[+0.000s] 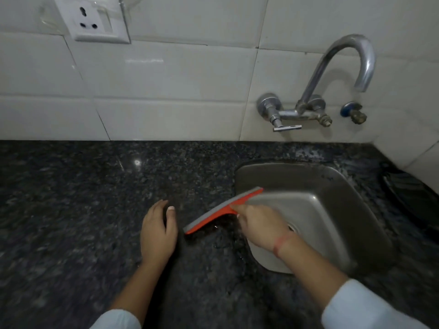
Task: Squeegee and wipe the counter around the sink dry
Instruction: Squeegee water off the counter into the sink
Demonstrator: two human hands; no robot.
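An orange squeegee (219, 211) with a grey blade lies slanted across the left rim of the steel sink (332, 205), its lower end on the dark speckled granite counter (95, 198). My right hand (260, 225) is closed around its handle, over the sink's left edge. My left hand (158, 233) rests flat on the counter just left of the blade, fingers apart, holding nothing. A few water drops glint on the counter below the blade.
A chrome wall tap (332, 74) arches over the sink, with a lever valve (273, 112) and a blue-collared stub (354, 112) beside it. White tiles back the counter, with a socket plate (95, 17) at top left. A dark object (413, 198) lies right of the sink.
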